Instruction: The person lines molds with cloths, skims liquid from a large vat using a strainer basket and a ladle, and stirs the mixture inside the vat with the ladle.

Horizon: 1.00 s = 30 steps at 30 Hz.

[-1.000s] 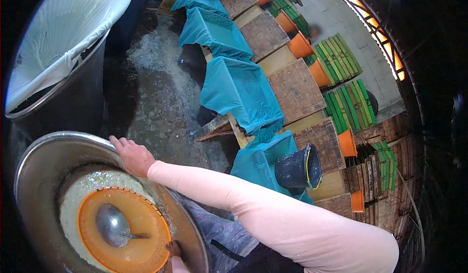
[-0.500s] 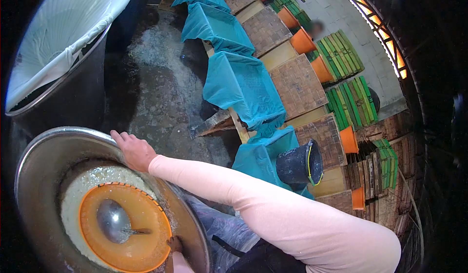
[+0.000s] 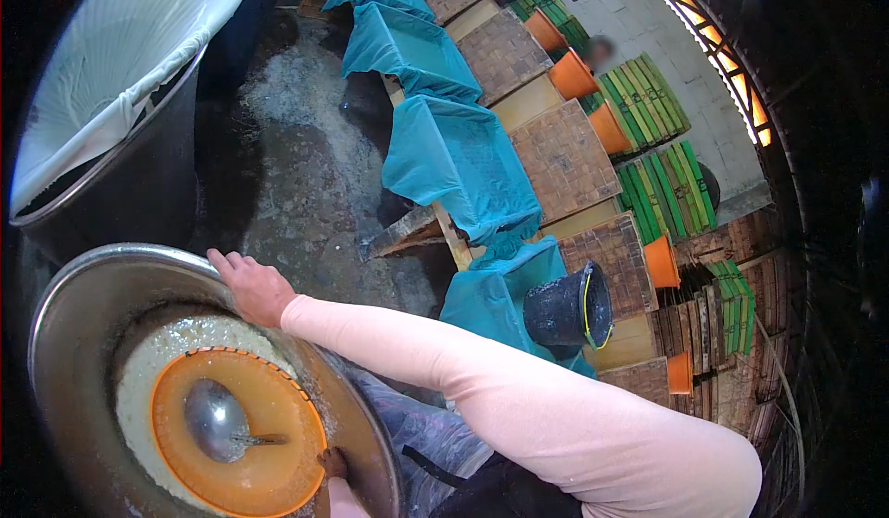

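Note:
My right hand (image 3: pixel 255 288) lies over the rim of a large metal vat (image 3: pixel 69 333), its fingers hooked across the edge and its thumb not clearly seen. Inside the vat are whitish curds (image 3: pixel 139 425) in liquid. An orange plastic basket (image 3: pixel 278 481) sits in the curds with yellowish liquid in it. In the basket lies a round metal ladle (image 3: pixel 215 416), its short handle pointing right. My left hand (image 3: pixel 333 464) grips the right side of the basket's rim; its fingers are partly hidden.
A dark vat (image 3: pixel 139 185) draped with white cloth (image 3: pixel 139 46) stands at the upper left. Several cloth-lined trays (image 3: pixel 463 162) form a row beyond the wet floor (image 3: pixel 306 185). A black bucket (image 3: pixel 560 310) tips among woven boards (image 3: pixel 565 162), green slats and orange tubs. A person's head (image 3: pixel 600 50) shows behind.
The view has shifted very slightly. Both hands, the basket and the ladle stay where they were.

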Available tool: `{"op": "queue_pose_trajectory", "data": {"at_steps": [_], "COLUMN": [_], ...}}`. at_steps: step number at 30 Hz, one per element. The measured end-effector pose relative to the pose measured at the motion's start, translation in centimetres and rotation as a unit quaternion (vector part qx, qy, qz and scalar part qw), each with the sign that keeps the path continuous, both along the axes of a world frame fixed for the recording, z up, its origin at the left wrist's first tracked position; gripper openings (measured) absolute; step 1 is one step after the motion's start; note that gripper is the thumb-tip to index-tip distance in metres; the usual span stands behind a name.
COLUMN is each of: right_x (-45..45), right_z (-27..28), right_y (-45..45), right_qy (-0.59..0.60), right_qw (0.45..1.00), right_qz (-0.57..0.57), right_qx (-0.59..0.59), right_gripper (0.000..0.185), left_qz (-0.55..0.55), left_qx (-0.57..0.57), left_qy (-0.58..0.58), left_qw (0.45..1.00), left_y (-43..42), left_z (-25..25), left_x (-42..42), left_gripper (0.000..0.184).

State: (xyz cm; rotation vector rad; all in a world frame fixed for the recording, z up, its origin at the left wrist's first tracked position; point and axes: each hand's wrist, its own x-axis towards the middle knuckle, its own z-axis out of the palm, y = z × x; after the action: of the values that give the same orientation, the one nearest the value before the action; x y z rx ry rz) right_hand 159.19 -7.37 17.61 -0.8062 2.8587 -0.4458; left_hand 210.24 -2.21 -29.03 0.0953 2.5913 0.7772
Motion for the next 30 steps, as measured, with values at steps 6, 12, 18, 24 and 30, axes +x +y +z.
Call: {"op": "queue_pose_trajectory", "data": {"at_steps": [6,12,18,24,30], "right_x": [0.0,0.0,-0.1,-0.1,0.0], "right_z": [0.2,0.0,0.2,0.0,0.1], "right_y": [-0.1,0.0,-0.2,-0.1,0.0], "right_qy": [0.003,0.010,-0.022,-0.014,-0.010], "right_qw": [1.000,1.000,1.000,1.000,1.000], "right_qz": [0.002,-0.002,-0.009,-0.004,-0.001], "right_qx": [0.003,0.029,-0.001,0.001,0.004], "right_gripper": [0.069,0.066,0.066,0.073,0.075], "left_qz": [-0.037,-0.016,0.010,0.008,-0.035], "left_qx": [-0.007,0.013,-0.030,0.024,0.029], "left_qy": [0.011,-0.023,-0.001,-0.078,-0.118], "left_qw": [0.999,1.000,1.000,0.997,0.992], "left_y": [-0.1,0.3,-0.1,-1.0,-1.5], "left_z": [0.1,0.6,0.1,3.0,5.0], "left_x": [-0.2,-1.1,0.3,-1.3,-2.7], "left_gripper": [0.029,0.039,0.050,0.029,0.030]}}
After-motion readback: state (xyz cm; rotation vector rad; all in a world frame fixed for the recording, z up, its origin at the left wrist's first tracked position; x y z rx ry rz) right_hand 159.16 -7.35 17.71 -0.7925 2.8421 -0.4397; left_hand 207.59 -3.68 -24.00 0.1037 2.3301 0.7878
